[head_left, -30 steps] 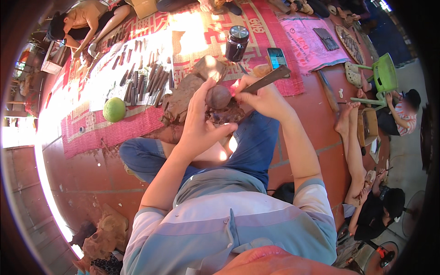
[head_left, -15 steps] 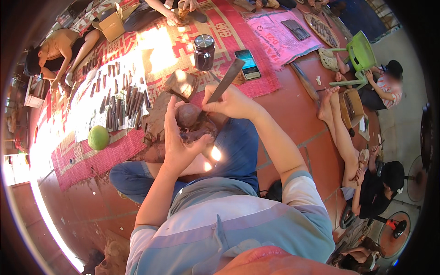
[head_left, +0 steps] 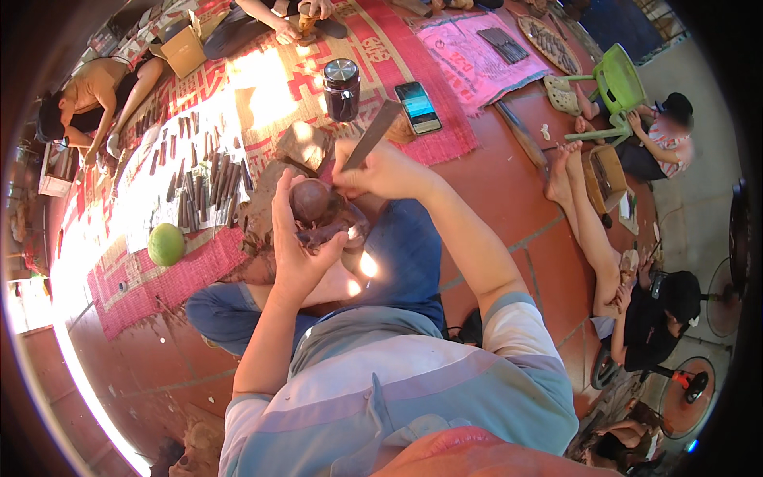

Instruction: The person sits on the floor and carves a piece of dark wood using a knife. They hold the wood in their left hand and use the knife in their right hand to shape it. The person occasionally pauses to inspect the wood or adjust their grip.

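A brown carved wooden figure with a smooth round top rests in my left hand, above my crossed legs. That hand cups it from the near left side, thumb stretched along its lower part. My right hand is closed around a flat, dark, blade-like tool, whose wide end sticks up to the right. The tool's lower end is hidden by my fingers, right beside the figure's round top, so contact cannot be made out. Just beyond the figure lies a block of wood.
Several dark-handled carving tools lie left on a sunlit sheet, near a green round fruit. A dark jar and a phone stand beyond my hands. A mallet-like wooden piece lies right. Other people sit around.
The whole view has shifted slightly, so things sit a little further left. My right hand and the tool have moved slightly along the figure's edge; both holds look the same.
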{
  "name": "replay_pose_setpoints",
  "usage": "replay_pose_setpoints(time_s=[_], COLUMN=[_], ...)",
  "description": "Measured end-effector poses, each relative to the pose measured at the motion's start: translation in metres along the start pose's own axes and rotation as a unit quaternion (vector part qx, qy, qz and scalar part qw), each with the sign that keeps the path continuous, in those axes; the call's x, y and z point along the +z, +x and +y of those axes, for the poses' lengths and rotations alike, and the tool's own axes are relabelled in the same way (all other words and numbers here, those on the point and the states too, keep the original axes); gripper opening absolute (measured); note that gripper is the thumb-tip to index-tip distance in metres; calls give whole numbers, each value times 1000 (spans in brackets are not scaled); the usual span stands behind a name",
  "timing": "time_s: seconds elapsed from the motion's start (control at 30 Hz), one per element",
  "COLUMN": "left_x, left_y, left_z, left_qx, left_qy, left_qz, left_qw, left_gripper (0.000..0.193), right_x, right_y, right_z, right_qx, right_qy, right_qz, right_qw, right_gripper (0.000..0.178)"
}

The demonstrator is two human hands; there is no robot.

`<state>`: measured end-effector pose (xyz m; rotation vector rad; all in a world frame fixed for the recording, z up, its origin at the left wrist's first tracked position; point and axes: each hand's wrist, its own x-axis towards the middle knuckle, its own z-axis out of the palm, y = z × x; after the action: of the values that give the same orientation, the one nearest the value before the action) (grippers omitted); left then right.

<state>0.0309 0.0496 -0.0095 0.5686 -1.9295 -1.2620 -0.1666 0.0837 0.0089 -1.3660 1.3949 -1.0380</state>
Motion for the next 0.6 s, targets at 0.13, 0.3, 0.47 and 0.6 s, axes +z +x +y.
replay_pose_setpoints(time_s=[0.13,0.3,0.47,0.6], left_x=[-2,0,5,2], left_y=[1,1,0,2], left_z=[6,12,12,12], left_qx=[-19,-20,-58,-31], left_qy=[-21,4,-57,-26], left_qz=[-11,-2,15,3], left_qw=[1000,1000,997,999], left_gripper=[94,94,93,91], right_x=[-5,-2,-7,-2], right_y=[1,-5,5,-3], right_z=[0,-11,11,2], right_qx=[-40,-109,-52,-102], right_qy=[-13,-115,-7,-62], right_qz=[32,-13,2,2], right_qw=[999,987,999,993], right_gripper=[12,13,14,14])
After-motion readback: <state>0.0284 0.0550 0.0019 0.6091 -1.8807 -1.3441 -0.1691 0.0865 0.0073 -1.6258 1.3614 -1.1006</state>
